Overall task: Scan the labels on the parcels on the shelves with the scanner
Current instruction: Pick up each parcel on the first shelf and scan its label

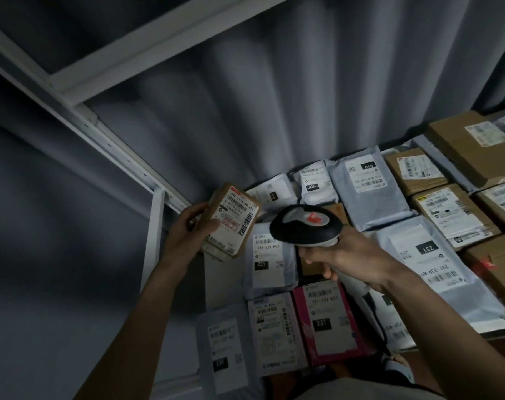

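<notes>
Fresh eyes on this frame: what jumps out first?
The left hand holds a small brown parcel lifted at centre, label facing the camera. Just right of it, the right hand grips a black scanner showing a red glow. Below and right, labelled parcels lie packed flat.

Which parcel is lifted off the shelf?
The small brown box, held up by the left hand; all other parcels lie flat on the shelf.
</notes>
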